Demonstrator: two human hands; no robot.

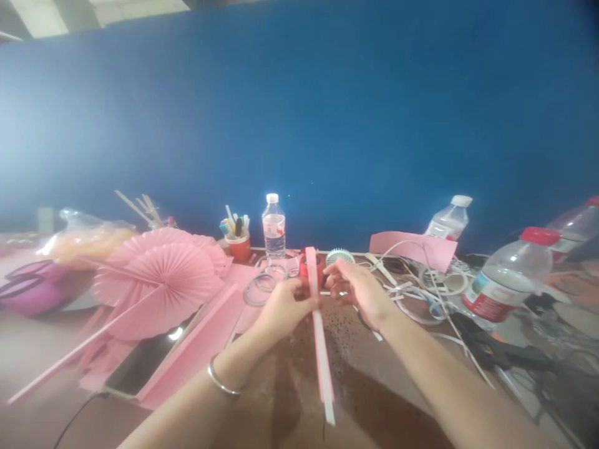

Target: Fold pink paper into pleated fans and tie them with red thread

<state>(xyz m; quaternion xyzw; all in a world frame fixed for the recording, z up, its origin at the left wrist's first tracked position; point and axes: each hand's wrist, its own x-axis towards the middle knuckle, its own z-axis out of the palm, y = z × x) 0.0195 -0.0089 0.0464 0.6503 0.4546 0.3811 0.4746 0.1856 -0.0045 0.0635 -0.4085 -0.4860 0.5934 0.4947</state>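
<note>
My left hand (287, 305), with a silver bangle at the wrist, is closed on a long narrow pink paper strip (322, 358). A white band runs along the strip, which slants from a red object (306, 268) down toward me. Just right of the strip is my right hand (359, 290), its fingers bent and apart, with nothing visible in them. The round, ribbed, pale green head of a small fan (340, 255) is behind the right hand. The fingertips of both hands are partly hidden or blurred.
Pink pleated paper fans (163, 280) and a phone (150, 358) lie at left. A pen cup (239, 246) and a water bottle (274, 227) stand behind. Tape rolls (259, 290), white cables (416, 305) and a red-capped bottle (512, 274) crowd the table.
</note>
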